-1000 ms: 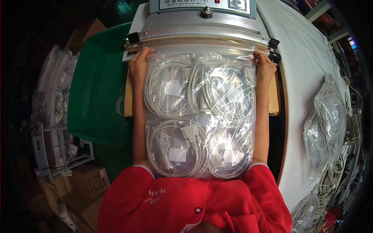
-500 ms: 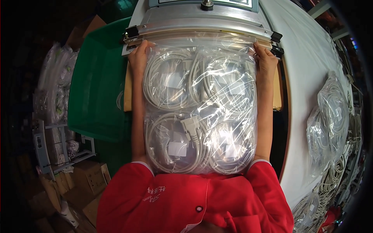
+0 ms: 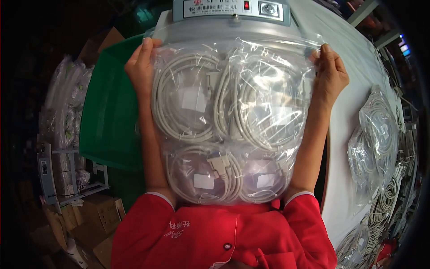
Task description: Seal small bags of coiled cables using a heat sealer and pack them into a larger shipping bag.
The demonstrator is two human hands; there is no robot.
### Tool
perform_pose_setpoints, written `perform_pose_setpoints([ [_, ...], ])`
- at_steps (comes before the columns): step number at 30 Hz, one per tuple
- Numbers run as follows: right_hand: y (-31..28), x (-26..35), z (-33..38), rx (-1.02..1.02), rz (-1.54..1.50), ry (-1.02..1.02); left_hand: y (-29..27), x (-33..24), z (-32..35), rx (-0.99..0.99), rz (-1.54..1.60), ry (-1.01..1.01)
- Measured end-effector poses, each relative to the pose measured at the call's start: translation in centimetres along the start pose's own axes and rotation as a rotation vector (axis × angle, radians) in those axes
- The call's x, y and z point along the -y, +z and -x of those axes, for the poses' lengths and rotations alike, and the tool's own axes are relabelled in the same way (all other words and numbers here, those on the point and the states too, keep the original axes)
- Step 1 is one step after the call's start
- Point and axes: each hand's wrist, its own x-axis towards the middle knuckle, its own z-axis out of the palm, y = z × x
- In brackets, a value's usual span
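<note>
Left hand (image 3: pixel 141 66) and right hand (image 3: pixel 330 72) pinch a clear rectangular plastic bag (image 3: pixel 226 144) between them, whose 4 beige cable coils (image 3: pixel 242 114) could drop if either grip slips.

bag (image 3: pixel 233 127) spanning from left hand (image 3: pixel 141 67) to right hand (image 3: pixel 330 71), barring the middle before the sealer (image 3: pixel 210 10), bin (image 3: pixel 112 105) close outside left arm (image 3: pixel 151 139), passing room over the table (image 3: pixel 339 157) between right arm (image 3: pixel 315 141) and bagged cables (image 3: pixel 378 130)

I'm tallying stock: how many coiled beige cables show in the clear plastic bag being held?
4: upper-left coil, upper-right coil, lower-left coil and lower-right coil. Others may be hidden behind.
</note>
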Motion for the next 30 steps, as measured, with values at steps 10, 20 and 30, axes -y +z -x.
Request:
perform_pose_setpoints([
  [10, -0.6, -0.2, -1.1, 0.045, 0.093, -0.102, 1.9, 0.4, -0.2, 0.047, 0.249, 0.064],
  [20, -2.5, -3.1, 0.6, 0.140, 0.090, 0.511, 1.6, 6.1, 0.8, 0.004, 0.175, -0.147],
  [30, -4.3, -6.6, 1.0, 0.133, 0.219, 0.496, 0.2, 9.1, 1.2, 0.072, 0.246, -0.374],
])
